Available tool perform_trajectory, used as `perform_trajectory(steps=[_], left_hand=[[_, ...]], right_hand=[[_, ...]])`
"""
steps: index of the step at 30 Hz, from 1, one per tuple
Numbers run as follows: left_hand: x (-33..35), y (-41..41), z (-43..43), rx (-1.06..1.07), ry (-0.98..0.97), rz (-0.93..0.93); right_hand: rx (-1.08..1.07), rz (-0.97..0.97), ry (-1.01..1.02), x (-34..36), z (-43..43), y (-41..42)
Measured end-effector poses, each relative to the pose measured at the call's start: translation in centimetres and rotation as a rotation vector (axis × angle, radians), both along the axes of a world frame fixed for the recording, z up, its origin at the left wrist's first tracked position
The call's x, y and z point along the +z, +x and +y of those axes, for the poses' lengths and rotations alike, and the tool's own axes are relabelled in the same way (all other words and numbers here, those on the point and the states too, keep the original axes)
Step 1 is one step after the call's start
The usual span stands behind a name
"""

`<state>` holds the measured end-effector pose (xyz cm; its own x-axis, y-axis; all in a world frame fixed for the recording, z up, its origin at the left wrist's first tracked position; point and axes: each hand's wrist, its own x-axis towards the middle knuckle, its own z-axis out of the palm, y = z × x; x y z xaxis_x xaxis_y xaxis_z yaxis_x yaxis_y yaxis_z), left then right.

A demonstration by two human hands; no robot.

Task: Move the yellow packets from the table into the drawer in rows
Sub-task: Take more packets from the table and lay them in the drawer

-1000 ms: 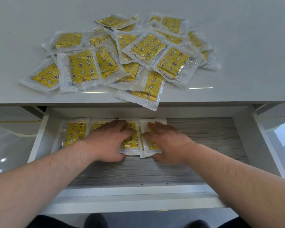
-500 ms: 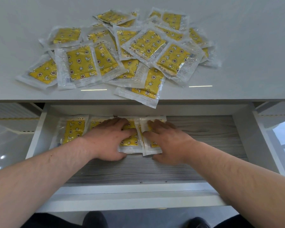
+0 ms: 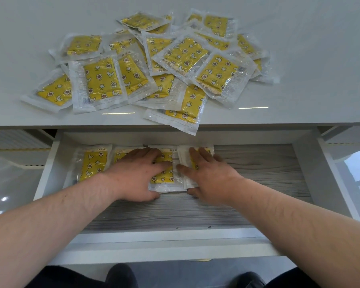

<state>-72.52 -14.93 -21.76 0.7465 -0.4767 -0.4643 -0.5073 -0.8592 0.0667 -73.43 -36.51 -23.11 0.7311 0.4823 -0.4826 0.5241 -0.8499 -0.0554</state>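
Observation:
A heap of several yellow packets [image 3: 170, 65] in clear wrappers lies on the white table [image 3: 310, 59]; one packet [image 3: 181, 113] hangs slightly over the table's front edge. Below it the drawer [image 3: 258, 167] stands pulled out, with a row of packets along its back left. The leftmost packet [image 3: 93, 163] lies uncovered. My left hand [image 3: 135, 175] lies flat over the second packet and touches the third packet [image 3: 163, 177]. My right hand [image 3: 206, 173] presses flat on the fourth packet [image 3: 187, 161], whose edge overlaps the third.
The drawer's grey wood-grain floor [image 3: 258, 183] shows to the right of the row and in front of it. White drawer walls [image 3: 308, 173] close both sides. Dark shoes [image 3: 121, 275] show beneath the drawer front.
Both hands have stayed on the packets in the drawer with only slight shifts. The view has tilted a little, so table and drawer sit lower in frame.

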Motion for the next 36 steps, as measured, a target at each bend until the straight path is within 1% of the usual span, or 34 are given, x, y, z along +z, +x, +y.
perform_trajectory(steps=[5,10,13,15,18,24,33,36], left_hand=[[0.3,-0.1,0.1,-0.01,0.011,-0.007],[0.3,-0.1,0.1,0.001,0.023,-0.002],[0.3,-0.1,0.1,0.008,0.012,0.003],[0.3,-0.2,0.1,0.014,0.003,0.007],[0.5,-0.1,0.2,0.027,-0.025,-0.015],[0.1,0.0,0.4,-0.002,-0.07,-0.054],[-0.9,0.0,-0.1,0.023,-0.081,-0.1],[-0.8,0.0,0.1,0.031,-0.078,-0.088]], right_hand=[[-0.001,-0.04,-0.054,-0.1,0.0,0.0],[-0.06,-0.005,-0.07,-0.1,-0.1,0.0],[-0.035,-0.003,-0.022,-0.1,-0.2,0.0],[-0.016,0.003,0.067,0.4,-0.6,0.2],[-0.064,0.006,0.16,1.4,-2.0,0.7],[-0.105,0.056,0.169,1.4,-3.3,1.0],[-0.162,-0.058,0.156,-0.1,-2.2,0.9],[-0.157,-0.059,0.165,-0.1,-2.0,0.9]])
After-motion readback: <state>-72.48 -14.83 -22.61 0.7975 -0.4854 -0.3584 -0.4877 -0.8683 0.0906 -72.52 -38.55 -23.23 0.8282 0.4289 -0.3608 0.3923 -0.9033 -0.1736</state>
